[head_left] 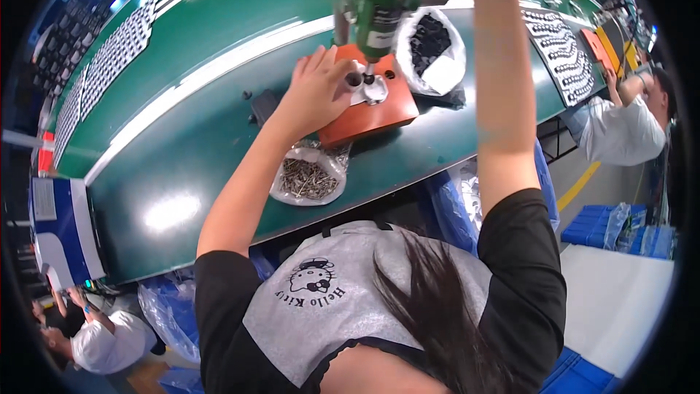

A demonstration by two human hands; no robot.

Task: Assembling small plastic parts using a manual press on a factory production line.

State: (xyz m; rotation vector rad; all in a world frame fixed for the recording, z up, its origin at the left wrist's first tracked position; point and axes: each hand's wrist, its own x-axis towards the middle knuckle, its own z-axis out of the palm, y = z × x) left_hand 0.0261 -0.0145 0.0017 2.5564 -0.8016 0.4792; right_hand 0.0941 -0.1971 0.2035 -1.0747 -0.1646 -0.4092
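Observation:
My left hand (318, 95) rests on an orange block (368, 124), its thumb and fingers at a small white part (375, 90) that lies on top. A dark round piece (353, 79) shows by the fingertips. The tip of a green powered screwdriver or press tool (377, 36) points down at the white part, and its upper body is blurred. My right arm (503, 66) stretches up past the tool to the top edge of the picture. There my right hand is cut off, and its fingers are hidden.
A bag of screws (308, 179) lies left of the block, near the bench edge. Beyond the block stands a white bag of black parts (430, 47). Trays of small parts (561, 55) are at the right, where a co-worker (627, 128) sits.

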